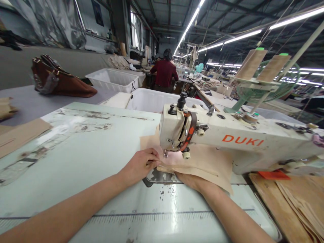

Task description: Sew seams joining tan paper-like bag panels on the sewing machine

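Note:
A sheet of tan fabric (215, 158) lies under the head of the sewing machine (174, 131), spreading to both sides of the needle area. Just left of the presser foot (165, 153), my left hand (143, 163) pinches the fabric's near edge between thumb and fingers. My right hand (189, 179) reaches beneath a folded flap of the same fabric, right of the metal plate (163, 176). Its fingers are covered by the cloth, so their grip is hidden.
Tan pieces (22, 135) lie at the left, near a brown leather bag (63, 81). White bins (149, 99) stand behind the machine. Thread cones (251, 64) and a green fan (275, 84) are at right, above a wooden board (286, 202). Another person (164, 72) sits farther back.

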`<state>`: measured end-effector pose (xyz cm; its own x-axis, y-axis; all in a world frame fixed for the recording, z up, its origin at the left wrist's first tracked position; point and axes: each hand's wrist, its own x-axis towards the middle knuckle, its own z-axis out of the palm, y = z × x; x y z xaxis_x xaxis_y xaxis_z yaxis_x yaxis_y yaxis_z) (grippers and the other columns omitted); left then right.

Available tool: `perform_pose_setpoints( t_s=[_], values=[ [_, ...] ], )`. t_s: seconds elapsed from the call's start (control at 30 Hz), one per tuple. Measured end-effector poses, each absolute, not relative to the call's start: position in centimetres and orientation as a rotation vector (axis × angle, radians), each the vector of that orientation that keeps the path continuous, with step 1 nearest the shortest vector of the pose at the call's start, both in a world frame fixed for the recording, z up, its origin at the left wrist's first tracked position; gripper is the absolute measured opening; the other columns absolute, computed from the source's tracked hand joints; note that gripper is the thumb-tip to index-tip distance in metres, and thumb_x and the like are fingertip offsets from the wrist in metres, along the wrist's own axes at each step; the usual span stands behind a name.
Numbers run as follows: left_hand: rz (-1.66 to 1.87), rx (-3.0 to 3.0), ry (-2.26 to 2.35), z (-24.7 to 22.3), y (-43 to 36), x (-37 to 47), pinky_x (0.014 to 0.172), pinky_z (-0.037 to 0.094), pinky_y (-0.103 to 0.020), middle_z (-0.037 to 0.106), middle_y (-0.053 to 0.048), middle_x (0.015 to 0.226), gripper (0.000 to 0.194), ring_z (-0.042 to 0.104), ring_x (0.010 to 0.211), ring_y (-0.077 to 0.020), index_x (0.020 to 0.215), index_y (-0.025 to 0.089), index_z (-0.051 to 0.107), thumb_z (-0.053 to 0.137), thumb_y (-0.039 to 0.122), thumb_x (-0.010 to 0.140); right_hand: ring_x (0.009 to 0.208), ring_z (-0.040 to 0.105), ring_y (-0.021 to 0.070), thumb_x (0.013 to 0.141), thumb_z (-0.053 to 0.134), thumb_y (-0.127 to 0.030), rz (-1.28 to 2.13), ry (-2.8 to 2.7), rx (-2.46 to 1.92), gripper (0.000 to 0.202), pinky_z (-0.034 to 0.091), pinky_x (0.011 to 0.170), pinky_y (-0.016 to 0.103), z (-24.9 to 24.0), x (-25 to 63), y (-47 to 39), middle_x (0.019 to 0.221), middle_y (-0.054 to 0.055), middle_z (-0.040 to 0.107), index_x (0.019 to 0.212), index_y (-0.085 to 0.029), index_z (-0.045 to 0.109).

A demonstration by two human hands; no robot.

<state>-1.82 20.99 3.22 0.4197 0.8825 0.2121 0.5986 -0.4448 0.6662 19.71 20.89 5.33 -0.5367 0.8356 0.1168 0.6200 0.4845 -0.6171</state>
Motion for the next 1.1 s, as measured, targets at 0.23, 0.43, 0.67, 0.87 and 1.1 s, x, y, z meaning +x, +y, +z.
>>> perform_pose_setpoints(
  t_s=[0.23,0.43,0.67,0.87,1.1],
  values=[
    [0.735,2.234,1.247,2.9,21.1,-1.8,0.075,0.048,-0.025,0.066,-0.001,0.094,0.021,0.065,0.083,-0.0159,0.078,0.019,0.073,0.057,0.021,0.092,0.133,0.045,0.0228,0.098,0.037,-0.037,0.405,-2.413,-1.252,0.042,0.044,0.104,0.044,3.2,20.4,21.3,0.138,0.000,0.055,0.136,-0.029,0.054],
    [0.673,2.347,1.124,3.0,20.8,-2.6,0.085,0.050,-0.026,0.068,-0.002,0.101,0.023,0.066,0.093,-0.0167,0.088,0.020,0.074,0.052,0.022,0.095,0.119,0.058,0.0215,0.100,0.032,-0.036,0.264,-2.461,-1.287,0.041,0.047,0.095,0.043,3.4,21.6,20.0,0.131,0.001,0.060,0.130,-0.031,0.059],
    [0.492,2.628,0.925,4.9,18.7,-4.3,0.104,0.045,-0.038,0.065,-0.006,0.126,0.047,0.058,0.119,-0.0257,0.129,0.023,0.063,0.065,0.047,0.089,0.070,0.070,0.0276,0.098,0.036,-0.038,0.187,-2.494,-1.432,0.038,0.057,0.060,0.040,7.7,22.2,12.7,0.080,0.007,0.071,0.089,-0.024,0.070],
    [0.431,2.889,0.997,2.5,17.7,-5.1,0.105,0.045,-0.044,0.052,-0.009,0.144,0.067,0.051,0.129,-0.0302,0.146,0.021,0.044,0.059,0.055,0.091,0.133,0.045,0.0355,0.101,0.038,-0.041,-0.092,-2.538,-1.367,0.052,0.039,0.107,0.059,3.4,21.0,15.4,0.145,0.015,0.046,0.142,-0.011,0.048],
    [0.393,2.847,1.101,0.7,18.8,-4.1,0.107,0.044,-0.052,0.039,-0.011,0.152,0.070,0.043,0.136,-0.0339,0.151,0.024,0.036,0.055,0.057,0.092,0.137,0.041,0.0248,0.103,0.036,-0.031,0.050,-2.703,-1.225,0.039,0.032,0.115,0.049,4.1,25.0,19.8,0.145,0.010,0.048,0.136,-0.018,0.055]
  ],
)
